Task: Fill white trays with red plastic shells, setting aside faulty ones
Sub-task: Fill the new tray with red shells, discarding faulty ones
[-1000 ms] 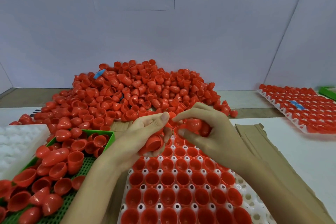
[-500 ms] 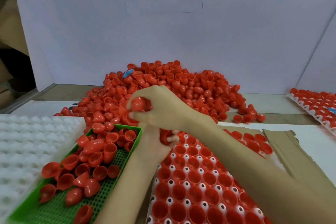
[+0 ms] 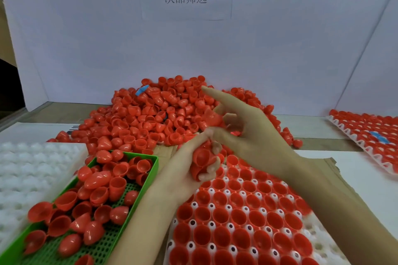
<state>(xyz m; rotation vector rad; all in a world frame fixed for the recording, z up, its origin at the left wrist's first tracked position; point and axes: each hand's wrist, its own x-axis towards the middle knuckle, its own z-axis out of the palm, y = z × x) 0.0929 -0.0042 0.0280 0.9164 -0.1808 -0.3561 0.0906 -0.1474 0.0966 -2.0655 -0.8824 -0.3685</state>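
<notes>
gripping a clutch of nested red plastic dome shells (image 3: 202,160), the left hand (image 3: 183,169) curls its fingers round them just over the 12 o'clock edge of the white moulded cell tray (image 3: 318,241), whose cells mostly hold shells open side up. the right hand (image 3: 247,133), at 1 o'clock of the left, pinches a single blurred red shell (image 3: 212,117) between thumb and bent fingers, forefinger straight out toward 11 o'clock. a loose heap of red shells (image 3: 150,118) lies at 12 o'clock. a green perforated plastic bin (image 3: 154,170) of mixed shells sits at 9 o'clock of the tray, an empty white tray (image 3: 32,170) beyond it, a second filled white tray (image 3: 353,136) at 2 o'clock.
</notes>
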